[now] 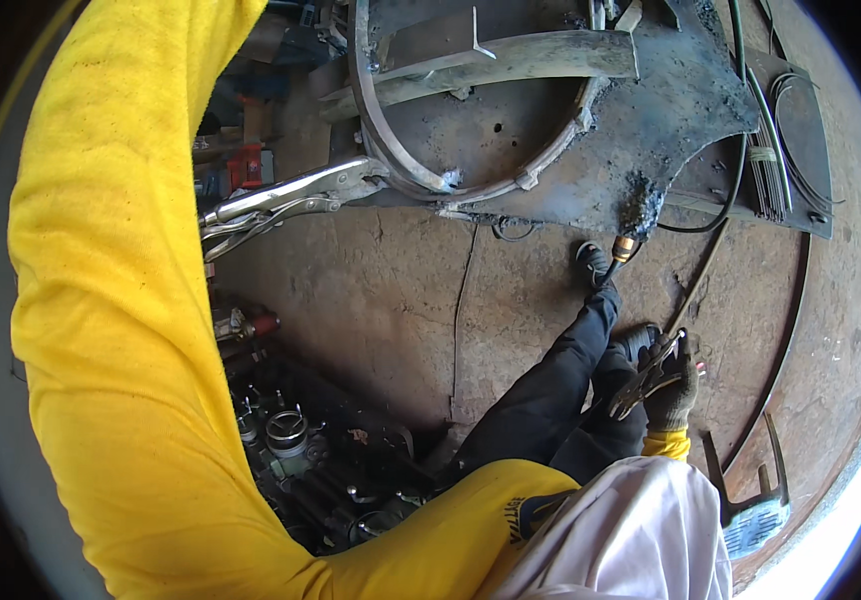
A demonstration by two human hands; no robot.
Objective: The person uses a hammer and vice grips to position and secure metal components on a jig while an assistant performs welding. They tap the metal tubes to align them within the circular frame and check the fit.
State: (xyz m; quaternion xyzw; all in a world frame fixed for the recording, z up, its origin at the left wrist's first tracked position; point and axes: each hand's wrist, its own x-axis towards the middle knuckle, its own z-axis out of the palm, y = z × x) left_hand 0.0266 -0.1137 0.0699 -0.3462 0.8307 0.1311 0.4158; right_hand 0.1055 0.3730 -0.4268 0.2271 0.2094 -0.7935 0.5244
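My right hand (675, 398), in a grey-brown knitted glove, is closed round a pair of metal locking pliers (639, 384) beside my dark trouser leg. My left arm in a yellow sleeve (121, 300) reaches up along the left side, and its hand is out of the picture. In front of me a rough steel plate (571, 190) carries a metal ring (511, 186) and a curved steel strip (521, 60). A second pair of locking pliers (291, 196) grips the ring's near left edge. Dark crusted metal (643, 205) covers the plate's near right corner.
A brass-ended cable connector (625, 246) hangs at the plate's corner, above my shoe. Bundled thin rods (769, 175) and coiled wire (801, 140) lie on a sheet at right. Cables cross the concrete floor (391, 290). Dark machinery (291, 440) stands lower left, a chair (756, 520) lower right.
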